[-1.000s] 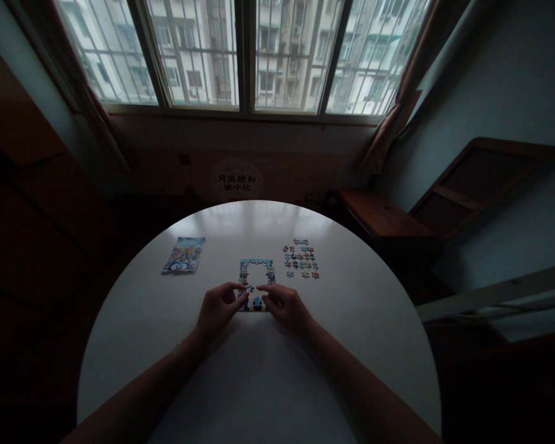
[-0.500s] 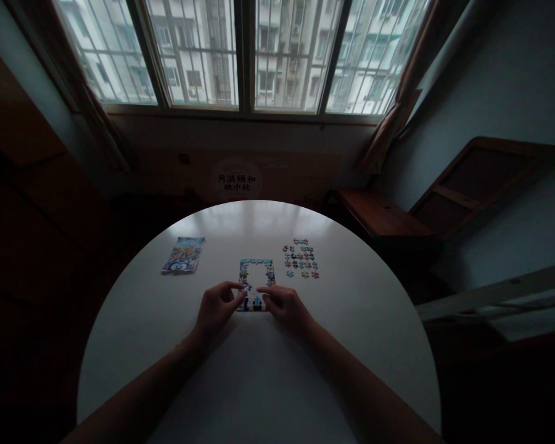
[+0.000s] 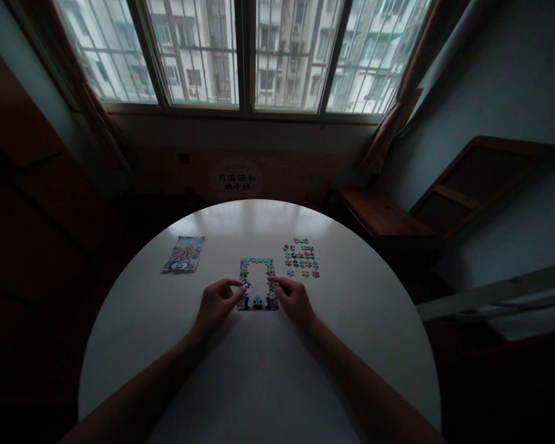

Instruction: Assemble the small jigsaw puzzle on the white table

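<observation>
A jigsaw puzzle lies on the white table, its border joined into an upright rectangle around a bare middle; blue and dark pieces show along its near edge. My left hand is at the puzzle's left side, thumb and index finger pinched on a small puzzle piece. Over the right side of the border is my right hand, index finger stretched out and thumb a little apart from it, with nothing visible between them. The fingers cover part of the border on both sides.
Loose puzzle pieces are laid out in rows to the right behind the puzzle. A colourful picture sheet or packet lies to the left. The round white table has a curved edge; a brown wooden bench stands beyond it on the right.
My right hand has moved right and slightly away from me, from over the puzzle's middle to its right border. My left hand has barely moved.
</observation>
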Demonstrator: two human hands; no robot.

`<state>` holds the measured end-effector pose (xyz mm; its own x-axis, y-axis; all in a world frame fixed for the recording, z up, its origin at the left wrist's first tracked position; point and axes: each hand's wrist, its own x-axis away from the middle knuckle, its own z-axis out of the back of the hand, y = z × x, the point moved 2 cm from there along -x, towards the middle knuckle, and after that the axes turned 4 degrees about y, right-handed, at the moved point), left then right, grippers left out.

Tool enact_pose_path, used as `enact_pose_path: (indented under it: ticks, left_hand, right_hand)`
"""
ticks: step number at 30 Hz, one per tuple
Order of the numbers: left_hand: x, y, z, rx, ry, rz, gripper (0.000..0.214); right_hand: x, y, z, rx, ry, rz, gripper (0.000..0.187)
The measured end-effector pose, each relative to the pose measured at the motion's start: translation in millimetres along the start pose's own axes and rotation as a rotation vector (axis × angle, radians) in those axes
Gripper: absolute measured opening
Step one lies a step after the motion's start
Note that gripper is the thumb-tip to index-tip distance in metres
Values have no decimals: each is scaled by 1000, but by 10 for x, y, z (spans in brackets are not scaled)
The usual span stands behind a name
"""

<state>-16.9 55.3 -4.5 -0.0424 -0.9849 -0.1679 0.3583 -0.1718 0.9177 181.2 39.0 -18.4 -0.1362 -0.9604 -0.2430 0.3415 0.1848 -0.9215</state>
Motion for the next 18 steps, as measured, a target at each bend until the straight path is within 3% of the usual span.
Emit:
enact_pose_path:
  ticks: [18]
  left_hand:
    - [-7, -21, -6, -33, 11, -10, 35]
  right_hand:
    - [1, 2, -17, 4, -27, 4, 34]
